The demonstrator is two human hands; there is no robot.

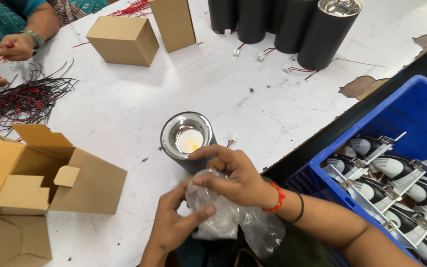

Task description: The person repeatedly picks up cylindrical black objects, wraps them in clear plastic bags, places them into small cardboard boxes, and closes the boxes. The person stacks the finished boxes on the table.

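Crinkled clear plastic bag [233, 217] gripped by left hand [174, 225], right hand [235, 178]

open cardboard box [35, 173] | wire bundle [23, 101] | blue crate [411, 113] | black cylinders [292, 22] | closed carton [123, 40]

right hand [235, 180] — red thread band, black band at wrist | left hand [174, 222] — bare, no sleeves

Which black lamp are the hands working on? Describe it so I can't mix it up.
On the white table, beside the open cardboard box, one black cylinder lamp stands alone at both hands' fingertips, above the clear plastic bag. The other black cylinders cluster at the far edge.
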